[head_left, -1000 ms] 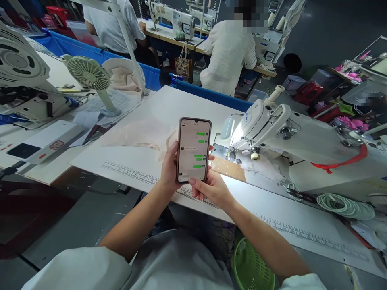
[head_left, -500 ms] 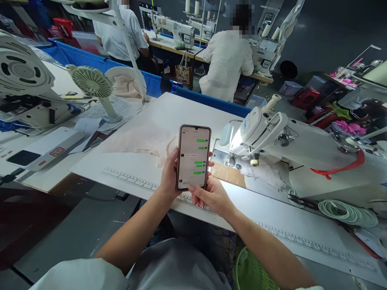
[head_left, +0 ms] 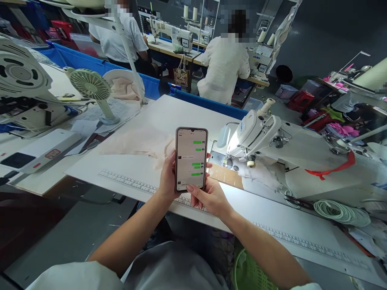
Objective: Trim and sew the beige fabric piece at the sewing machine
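A smartphone stands nearly upright above the sewing table, its lit screen showing a chat with green message bubbles. My left hand wraps round it from the left, and its fingertips show past the right edge. At the lower right corner is my right hand, its thumb on the bottom of the screen and its other fingers curled below. Behind the phone, a thin pale pink fabric piece lies on the white tabletop. Part of that fabric is hidden by the phone and left hand.
A white sewing machine stands to the right, with fabric at its needle and a coil of pale green cord nearby. A small green fan and a white box-shaped device are at left. Two people sit at machines beyond a blue cloth bin.
The whole view has shifted slightly, with the surroundings moving a little left in the picture. Both hands keep their places on the phone, and the chat screen looks the same.
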### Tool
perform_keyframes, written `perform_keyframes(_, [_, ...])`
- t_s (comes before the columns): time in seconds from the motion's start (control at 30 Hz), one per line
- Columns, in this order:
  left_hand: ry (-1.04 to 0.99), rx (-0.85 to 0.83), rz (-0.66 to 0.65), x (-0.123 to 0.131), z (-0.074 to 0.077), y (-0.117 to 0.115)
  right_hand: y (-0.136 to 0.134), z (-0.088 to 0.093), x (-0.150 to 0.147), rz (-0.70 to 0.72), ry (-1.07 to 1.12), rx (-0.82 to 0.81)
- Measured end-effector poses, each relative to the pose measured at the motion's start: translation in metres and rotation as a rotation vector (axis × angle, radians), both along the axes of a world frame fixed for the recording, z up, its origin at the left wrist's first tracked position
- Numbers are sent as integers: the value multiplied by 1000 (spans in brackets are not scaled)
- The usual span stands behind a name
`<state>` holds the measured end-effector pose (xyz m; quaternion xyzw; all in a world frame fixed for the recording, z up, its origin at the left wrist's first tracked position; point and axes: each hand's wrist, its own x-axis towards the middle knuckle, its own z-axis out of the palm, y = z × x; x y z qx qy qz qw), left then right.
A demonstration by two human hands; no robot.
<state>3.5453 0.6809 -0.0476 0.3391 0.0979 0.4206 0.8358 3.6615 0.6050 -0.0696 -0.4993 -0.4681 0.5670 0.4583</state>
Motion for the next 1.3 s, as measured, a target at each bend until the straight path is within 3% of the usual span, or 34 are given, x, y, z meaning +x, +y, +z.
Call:
perform_keyframes(0.73, [-11,26,-23,-2,0,-1,-3,0,-2,-17,-52,35])
perform_keyframes(1.3, [-62,10,-29,-5,0,1,-2,0,0,73,41,57])
